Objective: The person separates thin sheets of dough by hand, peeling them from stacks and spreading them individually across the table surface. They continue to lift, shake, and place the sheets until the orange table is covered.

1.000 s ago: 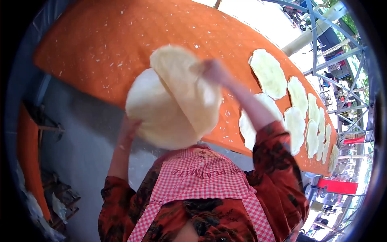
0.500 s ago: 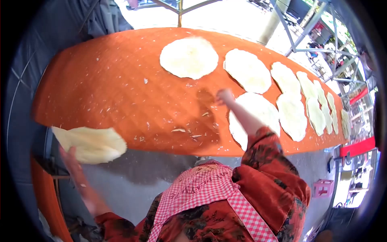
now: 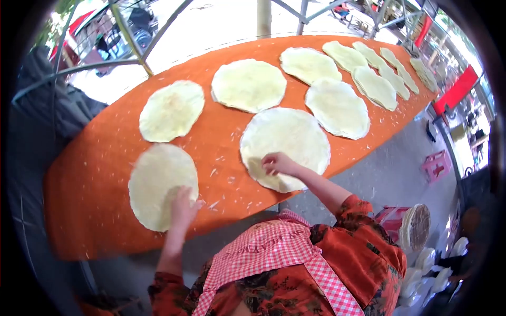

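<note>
The orange worktop (image 3: 105,205) carries pale flat rounds in two loose rows, one along its far edge and one nearer the person, running toward the right end. They lie mostly side by side rather than heaped, probably so each stays flat and within reach. The largest-looking round (image 3: 295,134) sits by the middle of the near edge. The left round (image 3: 155,181) lies toward the worktop's left end, another round (image 3: 173,110) just beyond it toward the far edge.

The left hand (image 3: 184,208) is over the left round's near right rim, fingers extended and thumb apart — not clenched, perhaps steadying or smoothing it. The right hand (image 3: 279,164) is over the largest round's near left part, fingers loosely curled; whether they touch or pinch it, I cannot tell. Tiny flakes (image 3: 213,172) dot the orange between these rounds.
</note>
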The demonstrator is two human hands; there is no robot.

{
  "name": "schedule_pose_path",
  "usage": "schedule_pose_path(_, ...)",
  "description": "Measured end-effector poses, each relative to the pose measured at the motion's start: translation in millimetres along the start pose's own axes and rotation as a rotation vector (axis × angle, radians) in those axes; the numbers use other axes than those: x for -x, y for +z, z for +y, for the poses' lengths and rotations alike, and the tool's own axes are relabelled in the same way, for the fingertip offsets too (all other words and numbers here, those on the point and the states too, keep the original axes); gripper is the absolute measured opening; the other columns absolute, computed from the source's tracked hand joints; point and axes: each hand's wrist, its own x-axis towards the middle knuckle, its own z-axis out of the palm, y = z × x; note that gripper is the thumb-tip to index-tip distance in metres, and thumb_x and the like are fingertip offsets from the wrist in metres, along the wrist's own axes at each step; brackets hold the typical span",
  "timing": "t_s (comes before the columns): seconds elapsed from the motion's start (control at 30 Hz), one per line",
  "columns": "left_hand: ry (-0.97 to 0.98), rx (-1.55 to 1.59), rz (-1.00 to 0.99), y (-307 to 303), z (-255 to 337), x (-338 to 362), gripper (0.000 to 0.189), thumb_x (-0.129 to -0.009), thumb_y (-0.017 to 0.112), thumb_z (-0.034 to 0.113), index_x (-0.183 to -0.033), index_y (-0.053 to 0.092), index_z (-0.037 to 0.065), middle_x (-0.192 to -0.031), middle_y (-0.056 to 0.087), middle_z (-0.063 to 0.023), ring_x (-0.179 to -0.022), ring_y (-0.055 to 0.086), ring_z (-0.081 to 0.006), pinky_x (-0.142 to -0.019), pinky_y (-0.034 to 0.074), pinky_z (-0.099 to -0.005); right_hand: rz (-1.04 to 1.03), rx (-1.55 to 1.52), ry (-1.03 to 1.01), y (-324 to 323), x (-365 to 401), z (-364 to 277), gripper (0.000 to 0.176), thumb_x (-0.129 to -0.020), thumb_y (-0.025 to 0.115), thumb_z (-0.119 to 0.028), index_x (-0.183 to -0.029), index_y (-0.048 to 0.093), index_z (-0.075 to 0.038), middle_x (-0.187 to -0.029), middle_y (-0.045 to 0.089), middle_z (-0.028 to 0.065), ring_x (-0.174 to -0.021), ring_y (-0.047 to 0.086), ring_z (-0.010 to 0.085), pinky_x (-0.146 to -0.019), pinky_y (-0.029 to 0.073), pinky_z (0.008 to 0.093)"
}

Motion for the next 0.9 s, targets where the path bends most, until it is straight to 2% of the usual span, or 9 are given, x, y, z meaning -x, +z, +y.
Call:
schedule_pose_path(0.13, -0.030, 0.289, 0.118, 92.4, 42.9, -39.0, 0.045, -0.077, 0.072, 0.028, -0.111, 0.060, 0.000, -0.122, 0.054, -0.0208, -0.112, 0.050, -0.0410, -0.097, 0.038, -0.0522, 0.459, -0.269, -0.103, -110.6, -74.6, 45.9, 0.013, -0.086, 0.064, -0.009, -0.097, 0.064, -0.002, -0.089, 0.065, 0.0056, -0.075, 0.064, 0.0147, -0.062, 0.053, 0.0293)
schedule_pose_path(0.23, -0.100, -0.184, 0.310, 130.4, 88.2, -39.4, 0.040, -0.078, 0.068, 0.032, -0.107, 0.060, 0.005, -0.122, 0.051, -0.0176, -0.114, 0.047, -0.0385, -0.095, 0.038, -0.0499, 0.825, -0.023, -0.207, -187.9, -164.2, 82.4, 0.027, -0.082, 0.068, -0.012, -0.104, 0.061, 0.003, -0.091, 0.063, 0.0079, -0.074, 0.060, 0.0145, -0.062, 0.050, 0.0276)
schedule_pose_path(0.33, -0.165, -0.102, 0.231, 128.3, 92.0, -44.1, 0.041, -0.079, 0.067, 0.034, -0.108, 0.059, 0.006, -0.122, 0.051, -0.0173, -0.114, 0.047, -0.0382, -0.096, 0.037, -0.0493, 0.916, -0.114, -0.101, -227.1, -212.5, 50.5, 0.034, -0.078, 0.072, -0.013, -0.104, 0.059, 0.005, -0.087, 0.061, 0.0085, -0.066, 0.056, 0.0143, -0.056, 0.046, 0.0284)
schedule_pose_path(0.5, -0.195, -0.143, 0.248, 128.9, 91.1, -43.3, 0.042, -0.078, 0.067, 0.035, -0.110, 0.059, 0.009, -0.123, 0.050, -0.0151, -0.115, 0.046, -0.0368, -0.096, 0.036, -0.0485, 0.793, -0.494, 0.103, -249.6, -288.9, 31.8, 0.016, -0.075, 0.070, 0.000, -0.085, 0.062, 0.009, -0.078, 0.064, 0.0174, -0.067, 0.066, 0.0290, -0.052, 0.054, 0.0383)
schedule_pose_path(0.6, -0.214, -0.147, 0.247, 126.9, 91.6, -42.2, 0.042, -0.078, 0.067, 0.035, -0.111, 0.058, 0.010, -0.123, 0.050, -0.0142, -0.115, 0.046, -0.0360, -0.096, 0.037, -0.0484, 0.628, -0.448, 0.101, -247.6, -287.9, -29.3, 0.015, -0.075, 0.068, -0.003, -0.084, 0.062, 0.008, -0.073, 0.063, 0.0166, -0.061, 0.064, 0.0273, -0.047, 0.051, 0.0397)
schedule_pose_path(0.73, -0.187, -0.091, 0.269, 125.2, 92.0, -44.9, 0.041, -0.077, 0.069, 0.032, -0.110, 0.058, 0.010, -0.122, 0.051, -0.0139, -0.115, 0.047, -0.0352, -0.096, 0.037, -0.0486, 0.767, 0.354, -0.459, -240.3, -326.3, -142.2, 0.015, -0.075, 0.061, -0.014, -0.078, 0.063, 0.001, -0.067, 0.061, 0.0118, -0.057, 0.062, 0.0217, -0.050, 0.048, 0.0372)
schedule_pose_path(0.77, -0.199, -0.078, 0.275, 122.5, 93.1, -42.0, 0.041, -0.077, 0.069, 0.031, -0.110, 0.058, 0.010, -0.122, 0.051, -0.0139, -0.114, 0.047, -0.0350, -0.096, 0.037, -0.0486, 0.741, 0.352, -0.576, -216.3, -297.7, -191.4, 0.017, -0.076, 0.060, -0.014, -0.075, 0.060, 0.003, -0.066, 0.060, 0.0132, -0.059, 0.061, 0.0209, -0.056, 0.048, 0.0373)
schedule_pose_path(0.87, -0.182, -0.024, 0.320, 117.8, 88.8, -38.8, 0.038, -0.078, 0.069, 0.029, -0.109, 0.059, 0.010, -0.120, 0.053, -0.0139, -0.113, 0.048, -0.0327, -0.094, 0.040, -0.0470, 0.471, 0.553, -0.648, -137.5, -224.6, -301.6, 0.016, -0.078, 0.056, -0.013, -0.074, 0.056, 0.003, -0.070, 0.057, 0.0154, -0.063, 0.058, 0.0262, -0.060, 0.044, 0.0399)
schedule_pose_path(0.9, -0.273, 0.268, 0.291, 126.3, 77.0, -35.8, 0.036, -0.081, 0.067, 0.029, -0.110, 0.059, 0.010, -0.120, 0.053, -0.0133, -0.114, 0.049, -0.0318, -0.094, 0.041, -0.0461, 0.538, 0.683, -0.853, -102.6, -200.1, -316.5, 0.014, -0.079, 0.054, -0.012, -0.078, 0.064, -0.002, -0.085, 0.061, 0.0195, -0.081, 0.062, 0.0367, -0.073, 0.049, 0.0451)
